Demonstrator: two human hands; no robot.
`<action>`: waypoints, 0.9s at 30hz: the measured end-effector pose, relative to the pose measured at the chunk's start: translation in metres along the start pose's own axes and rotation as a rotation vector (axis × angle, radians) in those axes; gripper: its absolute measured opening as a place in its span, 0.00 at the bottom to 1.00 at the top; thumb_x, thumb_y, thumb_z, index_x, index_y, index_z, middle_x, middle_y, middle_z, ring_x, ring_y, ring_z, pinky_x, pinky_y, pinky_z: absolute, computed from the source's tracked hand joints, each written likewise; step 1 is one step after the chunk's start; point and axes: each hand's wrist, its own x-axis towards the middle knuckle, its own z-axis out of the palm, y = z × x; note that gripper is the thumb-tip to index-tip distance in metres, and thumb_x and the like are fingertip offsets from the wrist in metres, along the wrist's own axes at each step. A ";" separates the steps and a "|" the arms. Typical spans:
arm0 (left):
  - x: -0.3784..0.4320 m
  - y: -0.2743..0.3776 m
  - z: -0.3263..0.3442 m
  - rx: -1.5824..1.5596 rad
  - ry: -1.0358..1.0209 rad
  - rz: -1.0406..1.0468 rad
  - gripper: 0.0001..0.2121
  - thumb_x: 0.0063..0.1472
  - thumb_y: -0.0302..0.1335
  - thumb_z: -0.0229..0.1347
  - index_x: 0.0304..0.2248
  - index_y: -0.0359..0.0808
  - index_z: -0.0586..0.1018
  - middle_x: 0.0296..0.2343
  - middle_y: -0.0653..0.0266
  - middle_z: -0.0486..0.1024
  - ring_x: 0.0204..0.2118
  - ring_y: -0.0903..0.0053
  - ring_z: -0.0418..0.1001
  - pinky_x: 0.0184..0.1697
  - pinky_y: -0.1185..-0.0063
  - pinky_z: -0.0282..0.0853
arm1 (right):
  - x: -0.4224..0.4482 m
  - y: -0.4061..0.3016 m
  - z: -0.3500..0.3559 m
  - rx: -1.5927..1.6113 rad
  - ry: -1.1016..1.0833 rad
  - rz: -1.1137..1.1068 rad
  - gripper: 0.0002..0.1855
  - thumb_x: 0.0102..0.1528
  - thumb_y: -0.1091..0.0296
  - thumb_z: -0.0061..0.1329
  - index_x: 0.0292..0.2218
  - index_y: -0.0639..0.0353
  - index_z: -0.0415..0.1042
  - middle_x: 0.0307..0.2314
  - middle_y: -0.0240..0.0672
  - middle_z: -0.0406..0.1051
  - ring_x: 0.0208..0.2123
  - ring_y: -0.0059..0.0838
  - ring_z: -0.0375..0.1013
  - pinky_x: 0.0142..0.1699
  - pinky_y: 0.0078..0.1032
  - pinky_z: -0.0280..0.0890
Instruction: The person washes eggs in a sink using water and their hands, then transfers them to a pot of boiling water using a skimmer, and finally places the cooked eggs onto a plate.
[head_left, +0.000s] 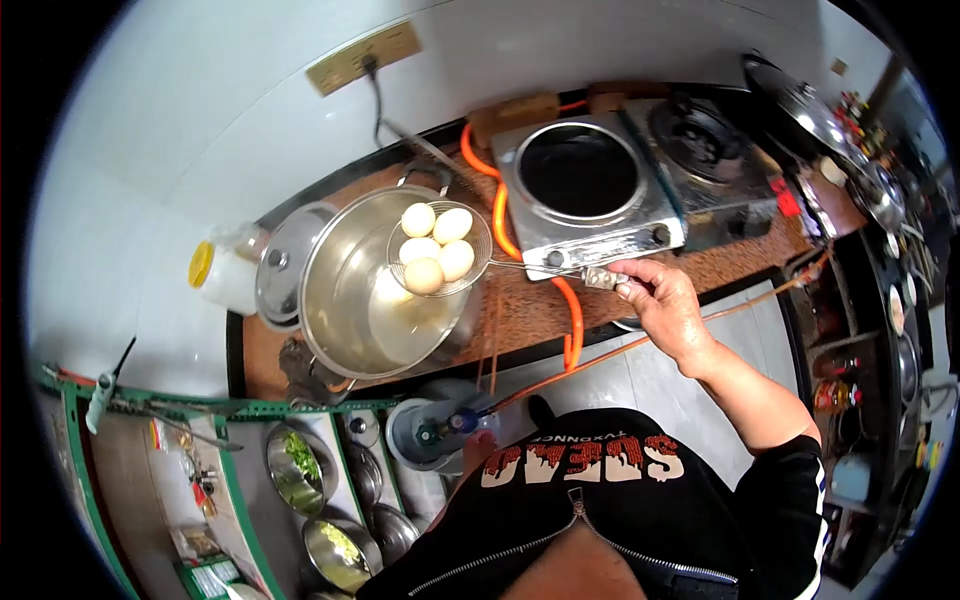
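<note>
My right hand (664, 304) grips the handle of a wire skimmer (486, 259). Several pale eggs (424, 275) lie in its basket, which is over the right side of a large steel pot (337, 300). The pot stands on the granite counter and its inside looks shiny, with a little liquid perhaps at the bottom. My left hand is not in view. A glass lid (279, 292) leans beside the pot, next to a white jar with a yellow lid (223, 277).
An electric hot plate (592, 247) and a gas burner (694, 142) stand right of the pot. An orange hose (574, 315) runs across the counter. Below stand a gas cylinder (427, 435) and a green-framed shelf (240, 480) with steel bowls (296, 491) of chopped vegetables.
</note>
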 end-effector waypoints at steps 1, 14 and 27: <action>0.016 0.006 -0.002 -0.094 -0.019 -0.055 0.09 0.59 0.30 0.47 0.27 0.33 0.73 0.20 0.64 0.72 0.21 0.77 0.71 0.23 0.78 0.66 | -0.012 -0.008 -0.022 0.105 0.034 -0.007 0.13 0.52 0.74 0.48 0.41 0.59 0.74 0.34 0.38 0.74 0.32 0.28 0.73 0.40 0.23 0.65; 0.146 0.185 0.116 -0.835 -0.266 -0.803 0.05 0.58 0.25 0.49 0.30 0.31 0.71 0.20 0.66 0.71 0.18 0.80 0.69 0.20 0.80 0.65 | -0.222 0.152 -0.334 -0.150 0.725 0.222 0.12 0.51 0.70 0.50 0.39 0.55 0.75 0.33 0.38 0.75 0.36 0.33 0.74 0.41 0.26 0.66; 0.306 0.420 0.296 -1.157 -1.042 -0.461 0.06 0.58 0.25 0.51 0.32 0.30 0.73 0.20 0.67 0.72 0.19 0.82 0.69 0.23 0.82 0.66 | -0.458 0.282 -0.597 -0.567 1.466 0.752 0.13 0.51 0.64 0.50 0.40 0.52 0.75 0.31 0.38 0.75 0.34 0.37 0.73 0.40 0.29 0.64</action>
